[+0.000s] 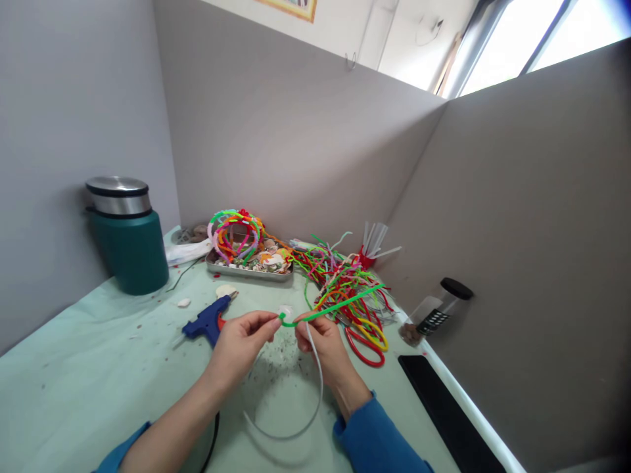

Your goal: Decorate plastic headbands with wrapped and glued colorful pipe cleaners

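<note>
Between my two hands runs a bright green pipe cleaner, its left end curled and its long right end pointing up to the right. My left hand pinches the curled end between thumb and fingers. My right hand is closed on the green pipe cleaner near its middle, where it meets a thin white band. The band hangs down from my right hand in an open curve, its free end at the lower left. Some of my right fingers are hidden behind the hand.
A blue glue gun lies left of my hands. Behind are a metal tray of shells and coloured rings, and piled pipe cleaners with scissors. A green flask stands left; a clear jar and black strip are right.
</note>
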### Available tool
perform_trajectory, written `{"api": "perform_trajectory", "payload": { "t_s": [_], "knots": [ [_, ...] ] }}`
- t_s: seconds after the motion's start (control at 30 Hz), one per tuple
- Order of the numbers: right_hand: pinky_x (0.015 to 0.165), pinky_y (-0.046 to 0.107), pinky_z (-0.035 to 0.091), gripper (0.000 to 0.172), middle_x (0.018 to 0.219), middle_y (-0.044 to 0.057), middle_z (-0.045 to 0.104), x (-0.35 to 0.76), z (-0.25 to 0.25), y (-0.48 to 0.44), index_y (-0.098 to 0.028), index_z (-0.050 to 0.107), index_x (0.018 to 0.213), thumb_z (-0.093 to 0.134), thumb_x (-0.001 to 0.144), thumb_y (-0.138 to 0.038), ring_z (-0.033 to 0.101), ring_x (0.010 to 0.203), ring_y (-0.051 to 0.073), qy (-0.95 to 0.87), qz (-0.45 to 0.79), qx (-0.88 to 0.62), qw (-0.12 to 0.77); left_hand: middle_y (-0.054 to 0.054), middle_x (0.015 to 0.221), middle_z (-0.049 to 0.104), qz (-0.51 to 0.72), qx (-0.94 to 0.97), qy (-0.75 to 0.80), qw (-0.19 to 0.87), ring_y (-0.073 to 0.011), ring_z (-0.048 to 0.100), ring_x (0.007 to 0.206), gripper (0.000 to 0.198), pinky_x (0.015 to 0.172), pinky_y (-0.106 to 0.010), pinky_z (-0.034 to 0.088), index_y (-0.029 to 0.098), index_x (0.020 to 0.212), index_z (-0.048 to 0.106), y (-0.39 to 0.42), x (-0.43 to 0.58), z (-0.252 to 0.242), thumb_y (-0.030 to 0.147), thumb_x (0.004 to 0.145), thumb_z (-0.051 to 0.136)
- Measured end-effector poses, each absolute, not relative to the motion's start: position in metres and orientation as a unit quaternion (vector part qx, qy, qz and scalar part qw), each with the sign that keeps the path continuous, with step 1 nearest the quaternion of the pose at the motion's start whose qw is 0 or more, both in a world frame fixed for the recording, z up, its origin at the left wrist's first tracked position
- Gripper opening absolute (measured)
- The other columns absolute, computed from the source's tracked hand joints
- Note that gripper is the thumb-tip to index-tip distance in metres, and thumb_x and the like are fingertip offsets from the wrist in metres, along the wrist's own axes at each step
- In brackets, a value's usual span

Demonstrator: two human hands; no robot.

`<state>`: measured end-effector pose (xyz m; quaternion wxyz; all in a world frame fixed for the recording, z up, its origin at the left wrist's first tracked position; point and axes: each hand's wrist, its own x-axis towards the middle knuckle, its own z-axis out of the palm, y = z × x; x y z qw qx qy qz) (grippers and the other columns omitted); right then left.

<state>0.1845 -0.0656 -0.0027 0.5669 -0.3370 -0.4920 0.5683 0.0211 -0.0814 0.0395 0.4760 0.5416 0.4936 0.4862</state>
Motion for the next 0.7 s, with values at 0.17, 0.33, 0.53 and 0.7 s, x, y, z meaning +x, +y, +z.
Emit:
{"api": "perform_trajectory", "payload": {
  "t_s": [0.17, 0.33, 0.53, 0.7],
  "knots": [
    [0.047, 0.021, 0.027, 0.017, 0.055, -0.004, 0.047, 0.185, -0.002, -0.064, -0.016, 0.064, 0.074, 0.067, 0.073, -0.033, 0.038, 0.048, 0.007, -0.494, 0.542, -0.360, 0.577, 0.004, 0.057, 0.047, 0.469, 0.509, 0.469, 0.549, -0.0035, 0.027, 0.042, 0.040, 0.040, -0.019, 0.016, 0.011, 0.084, 0.067, -0.079, 0.021, 0.035, 0.047, 0.067, 0.064],
    [0.046, 0.021, 0.028, 0.022, 0.055, -0.003, 0.049, 0.185, 0.000, -0.064, -0.016, 0.063, 0.069, 0.068, 0.071, -0.037, 0.039, 0.048, 0.008, -0.504, 0.534, -0.373, 0.566, 0.004, 0.059, 0.046, 0.442, 0.523, 0.487, 0.542, -0.0041, 0.025, 0.043, 0.043, 0.042, -0.020, 0.016, 0.010, 0.085, 0.066, -0.077, 0.021, 0.029, 0.049, 0.068, 0.060],
    [0.046, 0.021, 0.025, 0.019, 0.052, -0.003, 0.048, 0.188, -0.003, -0.065, -0.015, 0.063, 0.066, 0.068, 0.072, -0.032, 0.037, 0.047, 0.007, -0.541, 0.544, -0.370, 0.524, 0.001, 0.063, 0.053, 0.387, 0.604, 0.528, 0.455, -0.0103, 0.040, 0.055, 0.037, 0.051, -0.021, 0.028, 0.012, 0.082, 0.069, -0.071, 0.020, 0.019, 0.045, 0.072, 0.055],
    [0.049, 0.022, 0.028, 0.013, 0.055, -0.003, 0.049, 0.190, -0.003, -0.064, -0.016, 0.065, 0.065, 0.067, 0.072, -0.027, 0.038, 0.050, 0.008, -0.566, 0.531, -0.378, 0.506, 0.002, 0.056, 0.048, 0.323, 0.655, 0.515, 0.449, -0.0114, 0.038, 0.054, 0.034, 0.051, -0.022, 0.026, 0.012, 0.070, 0.067, -0.071, 0.022, 0.017, 0.042, 0.073, 0.050]
  ]
}}
